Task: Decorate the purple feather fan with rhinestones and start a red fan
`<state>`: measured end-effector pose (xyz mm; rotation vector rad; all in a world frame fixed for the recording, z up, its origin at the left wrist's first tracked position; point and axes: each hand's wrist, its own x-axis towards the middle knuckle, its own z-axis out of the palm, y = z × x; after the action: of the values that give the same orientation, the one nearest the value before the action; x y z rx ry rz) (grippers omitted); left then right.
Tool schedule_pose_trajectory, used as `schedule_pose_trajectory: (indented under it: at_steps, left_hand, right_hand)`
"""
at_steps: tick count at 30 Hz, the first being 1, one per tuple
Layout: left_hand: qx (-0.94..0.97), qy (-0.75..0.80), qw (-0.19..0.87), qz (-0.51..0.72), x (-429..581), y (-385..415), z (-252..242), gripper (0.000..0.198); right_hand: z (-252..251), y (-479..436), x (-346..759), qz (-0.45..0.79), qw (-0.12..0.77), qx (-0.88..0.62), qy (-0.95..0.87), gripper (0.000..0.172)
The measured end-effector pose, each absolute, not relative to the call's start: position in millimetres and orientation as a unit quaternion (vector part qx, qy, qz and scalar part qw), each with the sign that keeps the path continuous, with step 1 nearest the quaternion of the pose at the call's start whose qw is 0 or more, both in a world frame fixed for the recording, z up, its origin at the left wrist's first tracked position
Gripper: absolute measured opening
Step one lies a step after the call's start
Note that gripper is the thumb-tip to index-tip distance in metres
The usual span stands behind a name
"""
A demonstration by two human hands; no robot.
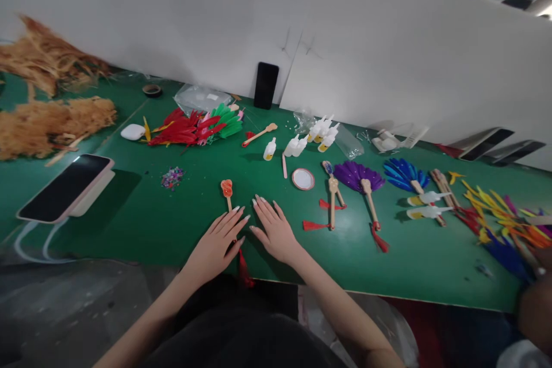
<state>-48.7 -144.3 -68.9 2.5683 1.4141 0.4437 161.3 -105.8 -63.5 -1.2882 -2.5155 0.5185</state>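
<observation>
My left hand (218, 242) lies palm down on the green table, fingers stretched out over a wooden fan handle. The handle's orange-red head (226, 188) shows beyond my fingertips, and a red tassel (245, 270) hangs below near the table edge. The middle of the handle is hidden under the hand. Flat beside it, my right hand (276, 234) rests with fingers extended and holds nothing. To its right are a wooden handle with a red tassel (333, 198) and a purple feather fan (359, 175). A small pile of coloured beads or sequins (172, 178) sits to the left.
White glue bottles (297, 145) stand behind a round white lid (303, 179). A phone (266, 85) leans on the wall; another (66, 188) sits on a stand at left. Red and green feathers (185, 126) lie behind. Blue fan (405, 173), loose feathers and part of another person (535, 310) are right.
</observation>
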Motion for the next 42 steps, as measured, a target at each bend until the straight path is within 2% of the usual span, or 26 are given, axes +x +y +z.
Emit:
schedule_pose_trajectory:
  at_steps: [4,13,16,22,28,36,42]
  left_hand:
    - [0.863,0.474,0.091,0.147,-48.3,-144.4,-67.5,0.05]
    - [0.861,0.473,0.101,0.16,-48.9,-144.6,-68.3,0.05]
    - [0.861,0.474,0.098,0.156,-48.9,-144.4,-68.8,0.05]
    - [0.86,0.472,0.101,0.164,-49.1,-144.5,-70.3,0.05]
    - [0.86,0.474,0.106,0.154,-49.2,-144.5,-69.6,0.05]
    - [0.864,0.47,0.085,0.158,-50.1,-143.0,-71.1,0.049]
    - [0.863,0.472,0.094,0.155,-50.1,-142.0,-71.4,0.051]
  right_hand:
    - [-44.8,-100.1,170.3,0.181,0.194,-0.484,-0.834,0.056]
    - [-64.1,-111.6,150.3,0.151,0.103,-0.457,-0.871,0.061]
    - [-62.5,-109.3,152.5,0.165,0.107,-0.455,-0.869,0.061]
    - [-46.5,-97.3,169.0,0.155,0.172,-0.495,-0.837,0.059]
    - [-63.9,-105.9,155.8,0.149,0.11,-0.474,-0.861,0.064]
    - [-49.3,-98.4,166.0,0.163,0.145,-0.488,-0.845,0.057]
    - [-66.2,-100.6,162.5,0.121,0.13,-0.507,-0.844,0.066]
